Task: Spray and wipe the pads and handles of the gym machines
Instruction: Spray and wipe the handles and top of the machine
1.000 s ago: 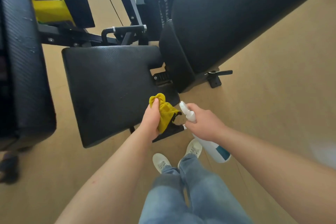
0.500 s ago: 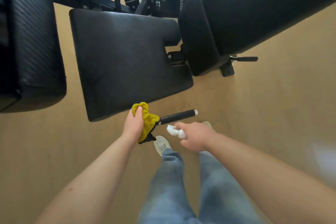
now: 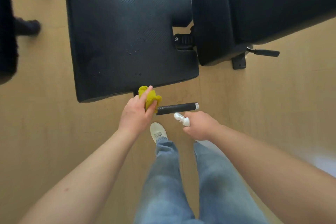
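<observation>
Below the near edge of the seat pad (image 3: 127,32), our left hand (image 3: 137,112) gripped a bunched yellow cloth (image 3: 151,96), fingers and thumb curled round it. The cloth was pressed against the left end of a black handle (image 3: 177,108). That handle ran roughly level from the cloth out to the right and ended in a silver cap. Its grip showed a faint wet sheen near the cloth.

Our right hand (image 3: 200,125) sat just beneath the handle's right half, closed round the neck of a white spray bottle (image 3: 181,119). Only the nozzle head showed past our knuckles, aimed up and to the left toward the handle. We could not tell whether the nozzle touched the bar. The bottle's body was hidden under the hand and wrist.

The seat pad was broad, black and textured, and filled the upper middle of the head view. A scatter of droplets (image 3: 134,49) lay on its right half. To its right stood a larger black back pad (image 3: 254,5), tilted, with a dark hinge bracket (image 3: 183,40) between the two. A black lever (image 3: 265,52) stuck out to the right from under the back pad. Another dark pad (image 3: 7,23) ran down the left edge of the view.

Everything stood on a pale wooden floor (image 3: 254,105). Our blue jeans (image 3: 167,178) and one white shoe (image 3: 158,132) showed between our forearms, the shoe right below the handle.
</observation>
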Available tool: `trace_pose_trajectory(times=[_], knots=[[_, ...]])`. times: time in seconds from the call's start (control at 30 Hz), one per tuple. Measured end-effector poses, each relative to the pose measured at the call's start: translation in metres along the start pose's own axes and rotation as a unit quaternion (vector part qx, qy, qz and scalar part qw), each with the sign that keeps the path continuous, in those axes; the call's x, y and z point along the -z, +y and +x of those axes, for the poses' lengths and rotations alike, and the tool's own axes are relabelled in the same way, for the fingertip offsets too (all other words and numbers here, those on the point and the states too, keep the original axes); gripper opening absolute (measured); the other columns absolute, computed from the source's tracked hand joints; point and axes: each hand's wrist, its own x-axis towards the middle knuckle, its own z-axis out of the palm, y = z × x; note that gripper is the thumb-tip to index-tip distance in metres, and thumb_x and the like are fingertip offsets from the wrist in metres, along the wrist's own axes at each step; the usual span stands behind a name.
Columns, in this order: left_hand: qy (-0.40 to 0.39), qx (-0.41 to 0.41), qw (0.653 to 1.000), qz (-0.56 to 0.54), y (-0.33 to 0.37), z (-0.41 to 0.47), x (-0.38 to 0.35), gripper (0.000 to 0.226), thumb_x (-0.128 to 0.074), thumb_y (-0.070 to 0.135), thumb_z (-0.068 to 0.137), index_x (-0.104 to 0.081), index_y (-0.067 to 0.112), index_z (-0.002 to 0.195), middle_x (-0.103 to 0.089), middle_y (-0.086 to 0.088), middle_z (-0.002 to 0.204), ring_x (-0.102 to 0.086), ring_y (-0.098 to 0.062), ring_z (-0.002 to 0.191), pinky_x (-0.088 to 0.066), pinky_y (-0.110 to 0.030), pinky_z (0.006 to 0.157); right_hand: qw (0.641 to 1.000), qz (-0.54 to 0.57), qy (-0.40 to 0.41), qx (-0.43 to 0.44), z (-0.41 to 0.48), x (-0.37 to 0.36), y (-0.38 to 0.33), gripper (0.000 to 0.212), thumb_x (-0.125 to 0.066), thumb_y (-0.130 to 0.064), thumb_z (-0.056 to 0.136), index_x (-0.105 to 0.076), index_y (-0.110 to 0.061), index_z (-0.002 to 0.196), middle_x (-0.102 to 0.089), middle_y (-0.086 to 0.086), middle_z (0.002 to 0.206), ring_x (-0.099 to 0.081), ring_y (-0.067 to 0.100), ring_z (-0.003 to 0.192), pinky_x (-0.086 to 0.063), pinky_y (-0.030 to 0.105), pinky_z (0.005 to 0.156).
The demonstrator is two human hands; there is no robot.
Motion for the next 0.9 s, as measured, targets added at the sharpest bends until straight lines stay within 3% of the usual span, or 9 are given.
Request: trace_pose_trajectory(times=[0.07,0.17,0.3,0.4,0.47,0.6,0.7,0.77,0.9], knots=[[-0.026,-0.063,0.994,0.09,0.003,0.005,-0.008,0.063,-0.031,0.062,0.1,-0.037,0.035,0.156,-0.062,-0.002,0.105,-0.053,-0.026,0.095,-0.046,-0.043,0.082,1.0,0.0,0.002,-0.005,0.001,0.002,0.01,0.016,-0.054,-0.032,0.097,-0.052,-0.02,0.109,-0.063,0.003,0.103,-0.062,0.026,0.093,-0.046,0.035,0.073],[-0.066,-0.107,0.977,0.171,0.004,0.011,-0.022,0.06,-0.039,0.057,0.102,-0.033,0.036,0.158,-0.063,-0.006,0.126,-0.053,-0.033,0.111,-0.041,-0.046,0.091,1.0,0.02,-0.01,0.005,0.0,0.006,0.019,0.028,-0.055,-0.031,0.097,-0.054,-0.022,0.123,-0.064,0.004,0.106,-0.062,0.026,0.094,-0.051,0.038,0.077],[-0.198,-0.137,0.94,0.242,0.013,0.015,-0.033,0.064,-0.038,0.057,0.104,-0.009,0.046,0.16,-0.043,-0.004,0.153,-0.044,-0.029,0.132,-0.04,-0.045,0.107,0.999,0.047,0.002,-0.02,0.002,0.01,0.031,0.016,-0.056,-0.03,0.094,-0.058,-0.019,0.105,-0.064,0.002,0.096,-0.064,0.024,0.087,-0.05,0.036,0.071],[-0.248,-0.176,0.877,0.373,0.023,0.018,-0.052,0.07,-0.038,0.059,0.104,0.007,0.052,0.156,-0.027,-0.011,0.161,-0.041,-0.036,0.133,-0.041,-0.047,0.103,0.997,0.068,0.016,-0.027,0.002,0.015,0.043,0.01,-0.053,-0.03,0.093,-0.053,-0.022,0.1,-0.066,0.002,0.093,-0.064,0.026,0.087,-0.047,0.035,0.072],[-0.242,-0.19,0.859,0.41,0.033,0.025,-0.066,0.079,-0.046,0.049,0.105,0.016,0.051,0.153,-0.033,-0.016,0.153,-0.048,-0.036,0.122,-0.046,-0.046,0.095,0.996,0.088,0.015,-0.029,0.003,0.019,0.053,0.01,-0.052,-0.028,0.095,-0.046,-0.025,0.088,-0.066,0.004,0.094,-0.061,0.026,0.087,-0.043,0.035,0.072],[-0.271,-0.23,0.842,0.406,0.069,0.057,-0.107,0.081,-0.046,0.033,0.107,0.019,0.045,0.153,-0.044,-0.011,0.122,-0.054,-0.029,0.091,-0.045,-0.039,0.064,0.99,0.136,0.03,-0.036,0.009,0.023,0.075,0.014,-0.055,-0.031,0.093,-0.047,-0.028,0.083,-0.063,0.001,0.086,-0.058,0.02,0.076,-0.039,0.033,0.06],[-0.327,-0.217,0.839,0.377,0.105,0.08,-0.146,0.069,-0.04,0.024,0.107,0.001,0.035,0.162,-0.047,-0.012,0.135,-0.063,-0.035,0.106,-0.042,-0.041,0.066,0.991,0.12,0.048,-0.021,0.01,0.027,0.087,0.024,-0.054,-0.03,0.096,-0.039,-0.036,0.079,-0.057,-0.006,0.078,-0.053,0.011,0.068,-0.034,0.03,0.056],[-0.341,-0.203,0.846,0.356,0.114,0.085,-0.159,0.073,-0.041,0.022,0.107,0.005,0.036,0.162,-0.048,-0.012,0.144,-0.063,-0.036,0.115,-0.044,-0.043,0.069,0.993,0.103,0.05,-0.023,0.009,0.028,0.093,0.017,-0.053,-0.031,0.097,-0.042,-0.034,0.085,-0.058,-0.005,0.078,-0.053,0.012,0.068,-0.034,0.03,0.055],[-0.288,-0.238,0.863,0.34,0.094,0.074,-0.135,0.084,-0.054,0.032,0.103,0.008,0.042,0.158,-0.051,-0.009,0.131,-0.06,-0.03,0.107,-0.046,-0.039,0.068,0.989,0.126,0.051,-0.056,0.009,0.026,0.104,0.017,-0.054,-0.035,0.097,-0.056,-0.02,0.102,-0.062,0.0,0.085,-0.057,0.015,0.072,-0.036,0.03,0.056]])
